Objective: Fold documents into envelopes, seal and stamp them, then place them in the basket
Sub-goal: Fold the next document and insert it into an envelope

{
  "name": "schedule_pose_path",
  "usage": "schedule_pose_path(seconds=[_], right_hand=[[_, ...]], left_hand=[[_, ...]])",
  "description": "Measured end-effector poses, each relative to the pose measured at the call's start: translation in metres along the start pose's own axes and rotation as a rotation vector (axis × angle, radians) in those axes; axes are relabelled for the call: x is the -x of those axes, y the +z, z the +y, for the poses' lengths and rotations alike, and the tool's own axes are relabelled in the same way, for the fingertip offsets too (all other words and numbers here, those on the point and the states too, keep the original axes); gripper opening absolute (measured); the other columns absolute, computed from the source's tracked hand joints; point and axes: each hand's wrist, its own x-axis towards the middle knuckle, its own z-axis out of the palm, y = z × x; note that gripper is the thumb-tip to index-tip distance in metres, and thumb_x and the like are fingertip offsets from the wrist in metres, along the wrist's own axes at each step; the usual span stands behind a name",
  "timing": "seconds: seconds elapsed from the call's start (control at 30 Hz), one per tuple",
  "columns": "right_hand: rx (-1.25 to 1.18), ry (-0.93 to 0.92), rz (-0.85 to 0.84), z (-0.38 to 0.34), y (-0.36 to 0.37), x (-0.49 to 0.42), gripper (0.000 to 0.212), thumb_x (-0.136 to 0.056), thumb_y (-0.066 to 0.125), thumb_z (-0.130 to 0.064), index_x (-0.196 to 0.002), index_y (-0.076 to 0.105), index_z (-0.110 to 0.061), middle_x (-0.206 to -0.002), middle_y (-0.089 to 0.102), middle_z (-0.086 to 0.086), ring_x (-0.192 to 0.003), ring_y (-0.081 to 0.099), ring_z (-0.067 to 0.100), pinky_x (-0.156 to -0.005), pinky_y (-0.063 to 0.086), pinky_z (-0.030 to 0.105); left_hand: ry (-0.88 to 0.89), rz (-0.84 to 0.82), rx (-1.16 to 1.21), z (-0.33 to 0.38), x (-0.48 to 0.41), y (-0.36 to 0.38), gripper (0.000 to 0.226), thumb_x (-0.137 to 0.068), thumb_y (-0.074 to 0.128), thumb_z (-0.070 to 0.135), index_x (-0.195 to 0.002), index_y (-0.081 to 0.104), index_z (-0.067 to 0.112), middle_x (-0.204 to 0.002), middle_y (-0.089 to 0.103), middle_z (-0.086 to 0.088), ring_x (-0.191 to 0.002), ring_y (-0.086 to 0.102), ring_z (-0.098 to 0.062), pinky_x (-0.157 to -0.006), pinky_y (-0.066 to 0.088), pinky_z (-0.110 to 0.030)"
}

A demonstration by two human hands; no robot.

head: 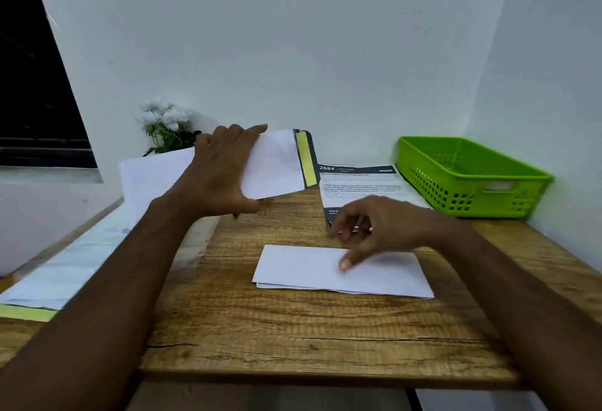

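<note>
At the far left of the worktop (293, 345) we find a stack (65, 267) of spare envelopes, set aside from the folding area but within the left arm's reach; flowers (166, 124) stand behind it against the wall. The left grip (221, 176) is closed on one envelope (277, 163), fingers spread along its upper edge and thumb under its lower edge. It holds the envelope raised above the worktop with the flap open to the right. We judge this hold deliberate: the mouth faces the other hand, and the yellow adhesive strip (308, 159) is kept off the wood. The document (342, 272), already folded to a narrow rectangle, lies flat at the centre of the worktop, just below and right of the envelope, ready for insertion. The right grip (374, 228) hangs over the document with fingers loosely curled and nothing in hold. Its thumb tip is at the paper, but blur prevents us from confirming contact. We take this as the approach for pickup. A printed sheet (358, 182) lies behind the right grip. The basket (472, 176) stands at the far right corner, well apart from the document, where finished envelopes can be dropped without crossing the work.
</note>
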Motion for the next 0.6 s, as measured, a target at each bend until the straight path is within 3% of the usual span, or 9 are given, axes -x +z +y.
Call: schedule_pose_path(seconds=[0.07,0.2,0.3,0.47,0.53,0.6], right_hand=[[0.076,-0.016,-0.039,-0.004,0.008,-0.002,0.063,-0.054,0.086,-0.060,-0.109,0.065,-0.039,-0.096,0.064,-0.019,-0.085,0.056,-0.007,-0.070,0.042,0.016],[-0.009,-0.049,-0.056,0.002,0.012,-0.006,0.060,-0.055,0.089,-0.053,-0.109,0.068,-0.036,-0.088,0.062,-0.015,-0.073,0.054,-0.006,-0.063,0.039,0.013],[-0.063,-0.072,-0.038,0.005,0.009,-0.005,0.039,-0.063,0.088,-0.046,-0.092,0.070,-0.026,-0.077,0.061,-0.013,-0.063,0.051,-0.002,-0.060,0.039,0.020],[-0.232,-0.189,0.027,0.003,-0.006,-0.001,0.012,-0.088,0.073,-0.026,-0.084,0.063,-0.022,-0.072,0.064,-0.014,-0.063,0.056,-0.001,-0.057,0.041,0.016],[-0.336,-0.196,0.118,0.002,-0.013,0.002,0.006,-0.090,0.070,-0.022,-0.088,0.064,-0.021,-0.078,0.071,-0.007,-0.066,0.062,0.004,-0.057,0.045,0.019],[-0.373,-0.167,0.313,0.005,-0.016,0.000,0.006,-0.090,0.070,-0.024,-0.093,0.065,-0.026,-0.084,0.074,0.000,-0.068,0.066,0.008,-0.058,0.047,0.025]], left_hand=[[-0.016,-0.002,0.033,-0.002,0.002,-0.001,0.114,-0.047,0.051,0.070,-0.145,0.029,0.017,-0.114,0.043,-0.003,-0.105,0.037,-0.022,-0.088,0.020,-0.035],[-0.039,-0.005,0.057,-0.009,0.004,0.000,0.114,-0.047,0.055,0.069,-0.146,0.028,0.019,-0.110,0.040,0.001,-0.105,0.033,-0.019,-0.087,0.014,-0.029],[-0.055,-0.041,0.036,-0.016,0.005,0.004,0.116,-0.047,0.070,0.058,-0.147,0.024,0.021,-0.109,0.037,0.004,-0.108,0.033,-0.020,-0.087,0.013,-0.028],[-0.083,-0.100,0.057,-0.020,0.007,0.008,0.119,-0.048,0.070,0.059,-0.149,0.018,0.022,-0.101,0.028,0.009,-0.098,0.024,-0.011,-0.082,0.010,-0.026],[-0.069,-0.112,0.048,-0.020,0.009,0.009,0.124,-0.045,0.068,0.069,-0.149,0.018,0.023,-0.100,0.027,0.010,-0.095,0.020,-0.008,-0.082,0.010,-0.025],[-0.059,-0.118,0.053,-0.019,0.008,0.008,0.130,-0.038,0.060,0.085,-0.147,0.020,0.026,-0.100,0.026,0.011,-0.097,0.020,-0.006,-0.085,0.011,-0.026]])
